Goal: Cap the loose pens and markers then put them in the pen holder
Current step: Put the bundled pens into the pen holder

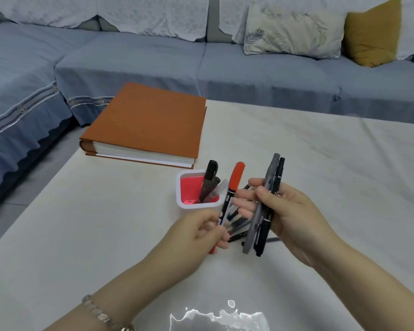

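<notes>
placing step, by the look of it — left hand (204,229) pinches the capped red marker (232,187) beside the pen holder (185,201); right hand (285,211) clamps two dark pens (269,194). next: tip the marker into the holder.

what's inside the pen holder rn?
The pen holder holds a black marker, a dark pen and a clear-capped pen, leaning right; its pink floor shows. Their bottom tips are covered by the front rim.

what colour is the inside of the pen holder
Pinkish red inside the pen holder, with a white outer wall and rim; the head view shows it.
</notes>
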